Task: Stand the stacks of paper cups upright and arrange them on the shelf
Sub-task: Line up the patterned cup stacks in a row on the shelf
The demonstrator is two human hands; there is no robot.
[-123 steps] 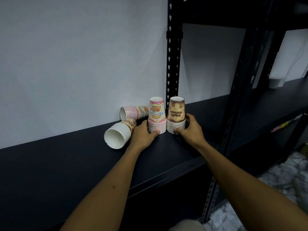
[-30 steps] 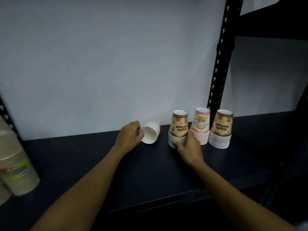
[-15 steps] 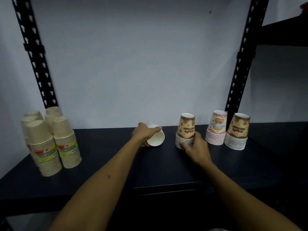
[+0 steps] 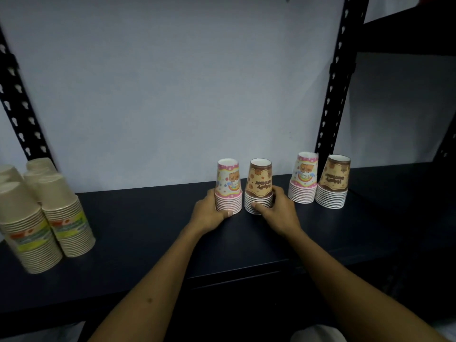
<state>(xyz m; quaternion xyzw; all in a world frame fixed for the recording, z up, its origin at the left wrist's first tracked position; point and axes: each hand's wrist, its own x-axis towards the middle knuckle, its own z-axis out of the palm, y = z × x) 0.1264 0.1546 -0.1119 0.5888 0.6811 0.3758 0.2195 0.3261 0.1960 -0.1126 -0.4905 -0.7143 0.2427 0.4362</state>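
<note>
Four upright cup stacks [image 4: 281,183] on dark shelf [image 4: 148,233]

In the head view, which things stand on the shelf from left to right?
Beige cup stacks → left hand → pink stack → brown stack → right hand → second pink stack → second brown stack.

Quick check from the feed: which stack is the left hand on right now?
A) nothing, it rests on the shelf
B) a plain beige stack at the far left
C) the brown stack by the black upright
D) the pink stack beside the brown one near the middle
D: the left hand wraps the base of the pink stack, which stands upside down beside the brown stack that the right hand holds.
</note>
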